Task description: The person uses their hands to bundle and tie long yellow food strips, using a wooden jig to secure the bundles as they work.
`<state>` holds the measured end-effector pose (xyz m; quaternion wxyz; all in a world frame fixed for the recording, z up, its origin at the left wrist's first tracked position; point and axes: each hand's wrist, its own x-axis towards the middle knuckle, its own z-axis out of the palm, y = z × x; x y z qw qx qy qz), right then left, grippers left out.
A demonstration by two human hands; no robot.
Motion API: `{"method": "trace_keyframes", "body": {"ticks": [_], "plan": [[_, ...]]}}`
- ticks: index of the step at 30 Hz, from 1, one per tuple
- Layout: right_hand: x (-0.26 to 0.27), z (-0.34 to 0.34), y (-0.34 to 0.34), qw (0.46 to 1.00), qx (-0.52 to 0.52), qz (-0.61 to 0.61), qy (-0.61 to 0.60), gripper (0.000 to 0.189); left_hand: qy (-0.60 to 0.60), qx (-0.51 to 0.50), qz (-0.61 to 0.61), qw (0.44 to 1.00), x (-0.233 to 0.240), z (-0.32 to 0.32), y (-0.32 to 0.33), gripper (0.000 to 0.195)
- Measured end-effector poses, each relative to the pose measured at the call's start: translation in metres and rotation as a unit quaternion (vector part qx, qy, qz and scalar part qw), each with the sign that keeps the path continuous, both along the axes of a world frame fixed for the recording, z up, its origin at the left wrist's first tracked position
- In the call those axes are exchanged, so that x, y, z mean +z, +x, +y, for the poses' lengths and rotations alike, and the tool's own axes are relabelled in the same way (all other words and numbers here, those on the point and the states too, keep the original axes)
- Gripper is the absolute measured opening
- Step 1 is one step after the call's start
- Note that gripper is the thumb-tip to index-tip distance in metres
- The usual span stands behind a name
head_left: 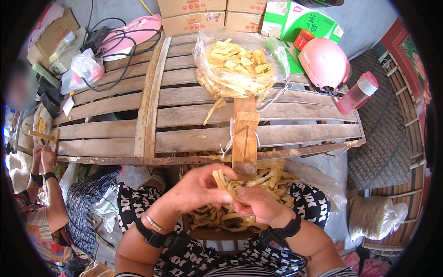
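Between my hands is a folded, pale yellow dried strip (220,179), perhaps a plant husk or leaf. My left hand (204,190) grips it from the left, with its upper end poking up past the fingers. On the right, my right hand (259,204) pinches its lower part. Just beyond them, a wooden block with a slot (245,142) is tied to the table edge with white string. Below my hands, many loose strips (221,221) fill a container on my lap. Farther back, a clear plastic bag (207,45) holds folded yellow pieces (242,60).
The slatted wooden table (193,114) has a rusty metal edge. A pink helmet (324,62), a pink bottle (358,92) and cardboard boxes (193,22) stand around the bag. Black cables (129,52) lie at the left. A co-worker's hands (43,157) are at the far left.
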<state>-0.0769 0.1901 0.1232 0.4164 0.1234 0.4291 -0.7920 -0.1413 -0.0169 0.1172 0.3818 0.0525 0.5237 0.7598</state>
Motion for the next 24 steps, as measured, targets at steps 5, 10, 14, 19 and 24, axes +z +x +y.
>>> {"method": "trace_keyframes", "body": {"ticks": [5,10,14,19,24], "plan": [[0.000,0.011,-0.006,0.993,-0.056,0.033,0.098,0.036,0.034,0.075,0.012,0.997,-0.021,0.008,0.016,0.013],[0.008,0.029,-0.018,0.945,-0.098,0.159,0.268,0.023,0.032,0.141,0.048,0.988,-0.026,0.012,0.009,0.010],[-0.011,0.028,-0.039,0.807,-0.189,0.387,0.403,0.013,-0.057,0.187,0.053,0.979,-0.024,0.033,-0.011,0.009],[-0.041,0.036,-0.071,0.578,-0.175,0.488,0.630,0.025,-0.232,0.206,0.216,0.926,-0.065,0.048,-0.044,0.019],[0.009,0.025,-0.056,0.690,-0.359,0.480,0.407,0.018,-0.233,0.270,0.172,0.918,-0.041,0.020,-0.030,0.027]]}}
